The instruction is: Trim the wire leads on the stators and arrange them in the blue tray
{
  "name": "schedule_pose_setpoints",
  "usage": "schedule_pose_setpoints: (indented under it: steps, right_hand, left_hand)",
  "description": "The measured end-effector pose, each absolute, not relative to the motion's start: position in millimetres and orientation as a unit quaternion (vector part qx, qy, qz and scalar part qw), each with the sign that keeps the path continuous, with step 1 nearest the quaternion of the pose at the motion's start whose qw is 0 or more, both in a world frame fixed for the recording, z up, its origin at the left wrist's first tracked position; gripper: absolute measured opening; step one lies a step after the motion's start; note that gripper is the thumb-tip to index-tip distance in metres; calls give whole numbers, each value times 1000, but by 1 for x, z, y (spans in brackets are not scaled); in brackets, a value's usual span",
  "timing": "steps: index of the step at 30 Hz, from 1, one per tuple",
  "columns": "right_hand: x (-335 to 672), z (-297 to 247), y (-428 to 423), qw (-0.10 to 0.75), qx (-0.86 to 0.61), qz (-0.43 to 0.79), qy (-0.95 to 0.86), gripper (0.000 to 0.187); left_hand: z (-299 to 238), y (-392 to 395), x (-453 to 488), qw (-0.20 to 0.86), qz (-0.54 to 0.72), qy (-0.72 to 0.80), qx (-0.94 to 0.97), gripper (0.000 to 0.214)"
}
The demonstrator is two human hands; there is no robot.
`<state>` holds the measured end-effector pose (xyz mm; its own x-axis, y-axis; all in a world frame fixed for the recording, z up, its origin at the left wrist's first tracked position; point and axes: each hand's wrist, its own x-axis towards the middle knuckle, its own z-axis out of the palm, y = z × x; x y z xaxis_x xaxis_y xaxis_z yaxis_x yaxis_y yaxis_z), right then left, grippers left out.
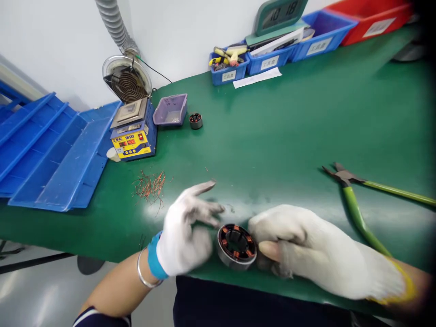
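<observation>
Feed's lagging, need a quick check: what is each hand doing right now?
Left hand: open, fingers spread, holding nothing, just left of the stator.
Right hand: closed on the stator's right side, at the table edge.

A green tabletop carries green-handled cutting pliers at the right and a heap of copper wire clippings at the left. Behind the clippings stands a blue and yellow solder pot (its display lit red), with a round grey extraction fan behind it. Just beside it are a shallow purple plastic tray and a small round wound core. Blue plastic bins line the wall.
</observation>
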<state>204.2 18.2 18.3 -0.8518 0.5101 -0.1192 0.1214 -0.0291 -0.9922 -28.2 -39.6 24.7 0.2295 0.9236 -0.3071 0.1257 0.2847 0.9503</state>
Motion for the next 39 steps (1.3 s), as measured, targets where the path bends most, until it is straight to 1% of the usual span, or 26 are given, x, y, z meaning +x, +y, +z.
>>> schedule_pose_setpoints:
  steps: [2, 3, 4, 5, 7, 8, 9, 10, 11, 13, 15, 17, 18, 20, 22, 23, 25, 26, 28, 30, 32, 33, 35, 37, 38, 39]
  right_hand:
    - [205, 21, 18, 181, -221, 583, -761, 50]
    - [205, 20, 18, 185, -226, 564, -773, 49]
    - [205, 18, 18, 171, -235, 571, -768, 49]
    - [205, 15, 18, 147, -248, 600, -746, 49]
    - [204, 7, 17, 102, -279, 691, -659, 55]
    - [204, 4, 16, 87, -286, 737, -606, 59]
    - [203, 2, 15, 80, -285, 776, -557, 63]
    - [202, 2, 14, 77, -279, 802, -522, 66]
    - [201, 3, 13, 71, -272, 816, -505, 67]
    - [199, 10, 13, 57, -260, 799, -538, 65]
    - [198, 17, 13, 74, -265, 727, -629, 61]
    - [197, 17, 14, 93, -278, 671, -681, 57]
    - [196, 15, 14, 96, -287, 680, -667, 55]
    - [194, 6, 14, 88, -297, 758, -574, 55]
    - [193, -3, 15, 77, -284, 824, -484, 60]
    - [193, -5, 17, 74, -280, 830, -476, 62]
    - [196, -6, 21, 84, -301, 764, -565, 58]
    - [199, -6, 23, 110, -327, 684, -643, 53]
    - [205, -5, 24, 186, -362, 452, -794, 43]
    - [209, -6, 23, 235, -337, 241, -879, 33]
    - [212, -7, 22, 231, -283, 132, -922, 27]
    - [214, -8, 23, 215, -263, 114, -934, 30]
    - [220, -6, 30, 156, -269, 149, -939, 31]
    - [228, -3, 45, 72, -346, 243, -903, 33]
    - [232, -2, 54, 38, -411, 271, -870, 37]
    - [235, -3, 63, 21, -478, 269, -836, 43]
  left_hand:
    - [20, -34, -25, 716, 229, 463, 469, 57]
    - [19, -31, -23, 763, 179, 426, 452, 56]
    - [21, -29, -21, 786, 157, 407, 439, 55]
    - [23, -28, -20, 776, 174, 411, 445, 54]
    - [31, -28, -18, 671, 273, 440, 531, 47]
    - [35, -28, -18, 607, 307, 424, 598, 39]
    - [39, -30, -18, 550, 321, 384, 669, 32]
    - [41, -31, -19, 503, 316, 339, 729, 30]
    - [42, -32, -20, 468, 300, 302, 775, 36]
    - [40, -33, -20, 408, 274, 317, 811, 45]
    - [34, -33, -19, 342, 247, 399, 814, 44]
    - [27, -32, -16, 293, 220, 443, 818, 45]
    - [23, -31, -15, 281, 214, 448, 821, 39]
    - [18, -31, -12, 244, 220, 452, 829, 23]
    - [14, -31, -11, 165, 252, 456, 837, 21]
    - [13, -31, -11, 126, 269, 456, 839, 22]
    - [11, -30, -11, 99, 283, 467, 832, 21]
    - [10, -29, -11, 116, 280, 480, 823, 19]
    - [7, -26, -12, 162, 266, 514, 799, 17]
    - [3, -25, -12, 181, 272, 524, 786, 24]
    - [0, -26, -11, 180, 287, 516, 787, 33]
    - [-1, -27, -11, 182, 286, 511, 790, 36]
    - [-3, -29, -10, 194, 272, 512, 792, 39]
    - [-2, -29, -11, 214, 279, 538, 766, 43]
    - [-1, -27, -12, 231, 306, 559, 735, 44]
    - [1, -24, -14, 256, 349, 581, 690, 46]
